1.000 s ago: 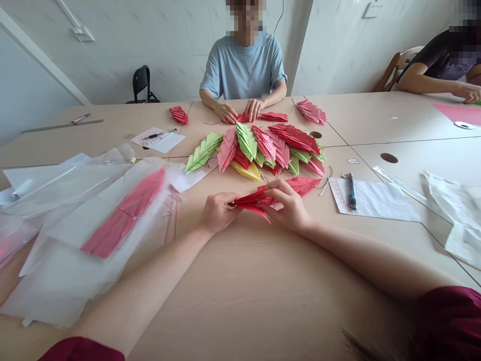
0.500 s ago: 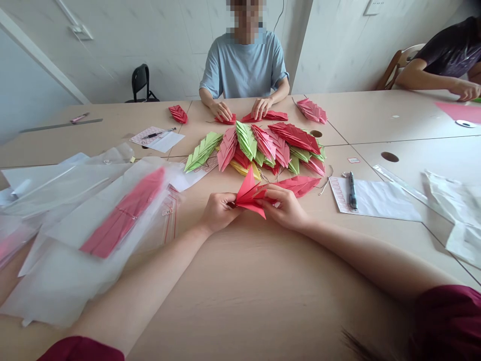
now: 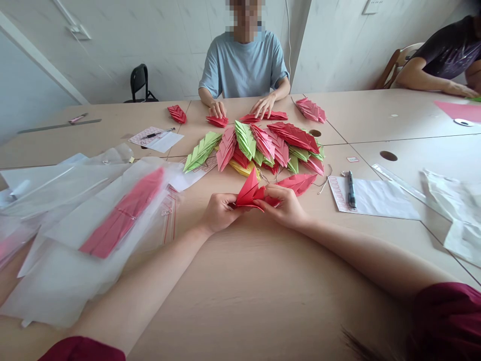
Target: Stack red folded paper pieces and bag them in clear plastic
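Both my hands are low over the table's near middle, pinching a folded red origami paper piece (image 3: pixel 249 193) between them. My left hand (image 3: pixel 220 213) grips its left side, and one pointed flap stands upward. My right hand (image 3: pixel 283 206) holds its right side, and part of the paper is hidden behind my fingers. A longer red folded bundle (image 3: pixel 296 183) lies just beyond my right hand. Past both hands spreads a heap of red, pink, green and yellow folded paper strings (image 3: pixel 255 145).
A co-worker's hands (image 3: pixel 240 108) rest among red folded bundles across the table. To the left lies a plastic bag (image 3: pixel 122 213) holding red folds. To the right are a paper sheet (image 3: pixel 372 198) with a pen and a clear ruler (image 3: pixel 398 185).
The red paper has risen from a flat shape to a raised point, and my hands have drawn closer together around it. The co-worker's hands have shifted slightly on the table.
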A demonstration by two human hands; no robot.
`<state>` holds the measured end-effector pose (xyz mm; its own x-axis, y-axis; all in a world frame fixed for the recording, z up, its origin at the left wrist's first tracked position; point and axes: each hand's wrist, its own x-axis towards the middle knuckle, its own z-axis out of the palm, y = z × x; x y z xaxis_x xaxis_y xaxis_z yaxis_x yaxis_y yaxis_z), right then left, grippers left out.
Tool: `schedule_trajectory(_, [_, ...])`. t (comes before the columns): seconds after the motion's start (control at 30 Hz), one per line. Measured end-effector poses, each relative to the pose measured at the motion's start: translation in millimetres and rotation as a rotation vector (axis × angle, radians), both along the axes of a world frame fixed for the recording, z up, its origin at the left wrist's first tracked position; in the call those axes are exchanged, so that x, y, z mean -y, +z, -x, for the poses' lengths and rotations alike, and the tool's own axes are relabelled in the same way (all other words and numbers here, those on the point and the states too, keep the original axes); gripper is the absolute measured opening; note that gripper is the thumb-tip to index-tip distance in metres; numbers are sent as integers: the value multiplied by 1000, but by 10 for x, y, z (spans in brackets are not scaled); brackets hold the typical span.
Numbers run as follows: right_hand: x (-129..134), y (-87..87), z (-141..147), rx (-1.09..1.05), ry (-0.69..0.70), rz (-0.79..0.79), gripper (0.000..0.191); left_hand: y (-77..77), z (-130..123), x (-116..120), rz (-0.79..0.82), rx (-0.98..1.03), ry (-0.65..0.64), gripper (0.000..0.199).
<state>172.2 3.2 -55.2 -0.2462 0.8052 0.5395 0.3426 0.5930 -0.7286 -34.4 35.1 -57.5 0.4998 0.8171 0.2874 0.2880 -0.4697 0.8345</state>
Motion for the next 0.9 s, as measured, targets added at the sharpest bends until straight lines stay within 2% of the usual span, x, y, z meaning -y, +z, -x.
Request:
schedule_trajectory(0.23, [19,3,10,17,-8,30,18,44,-28,38,54,25,-21,22])
schedule_trajectory(0.43, [26,-1,2,15,22,59,21,59,-31,34,-4,5,-31,22])
schedule_trajectory(0.57, [2,-9,-4,2,-20,15,17,9,-4,9,-129,-62,-3,19])
schedule_trajectory(0.63, [-13,10,-15,0,-16,-27,8,-10,2,4,-245,-128,40,16])
schedule_trajectory(0.7, [-24,32,-29,-6,-9,-70,15,-15,0,4,-370,-212,85,18])
schedule_trajectory(0.77, [-31,43,-45,-22,-20,-107,11,-9,-4,5,-463,-264,101,19])
schedule_trajectory(0.9, [-40,34,-77,-44,-45,-140,5,14,11,-3,-522,-185,97,11])
